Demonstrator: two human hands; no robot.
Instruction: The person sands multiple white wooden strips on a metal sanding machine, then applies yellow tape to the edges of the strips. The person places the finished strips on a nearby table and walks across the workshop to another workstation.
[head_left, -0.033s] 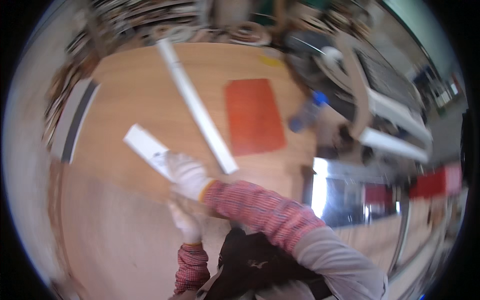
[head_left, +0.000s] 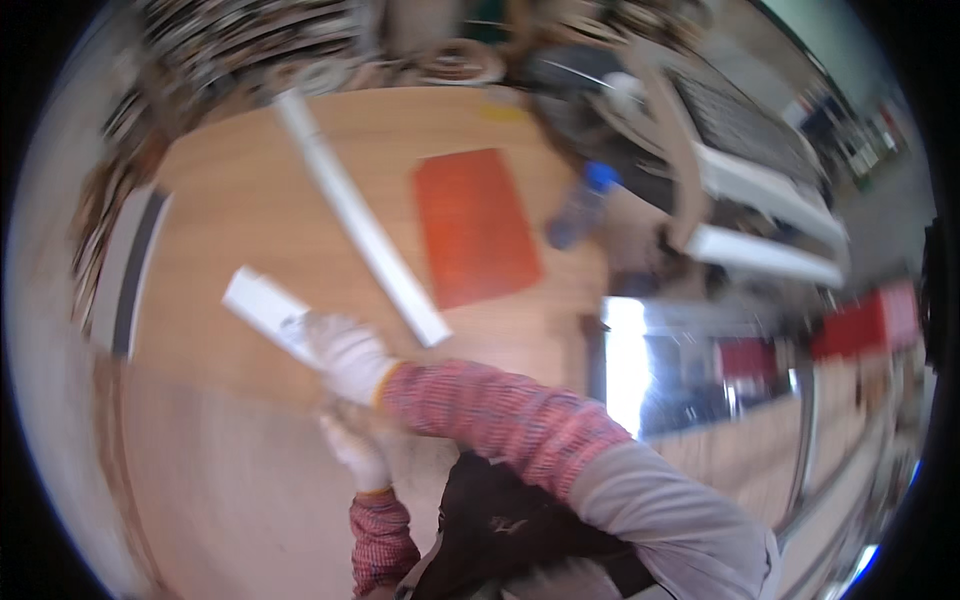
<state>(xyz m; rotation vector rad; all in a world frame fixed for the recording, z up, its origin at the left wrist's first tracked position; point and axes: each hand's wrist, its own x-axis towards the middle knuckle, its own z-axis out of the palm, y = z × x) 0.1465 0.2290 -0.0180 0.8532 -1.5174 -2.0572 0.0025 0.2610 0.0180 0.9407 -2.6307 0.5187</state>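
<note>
A short flat white strip with a small dark mark lies aslant over the left part of the table. My right hand, in a white glove, is closed over the strip's near end and hides it. Just below, my left hand, also gloved, is by the table's near edge, close to that covered end. Its fingers are smeared by motion, so I cannot make out whether they grip anything. A longer white strip rests diagonally beyond my right hand. To its right is an orange-red rectangular sheet.
A wooden table carries these pieces. A bottle with a blue cap is at its right side. Nearby are a pale chair-like frame and a shiny dark panel. A grey board with a dark stripe borders the left.
The whole view has shifted, so the table and its things appear farther left. My hands and the short strip keep about the same arrangement.
</note>
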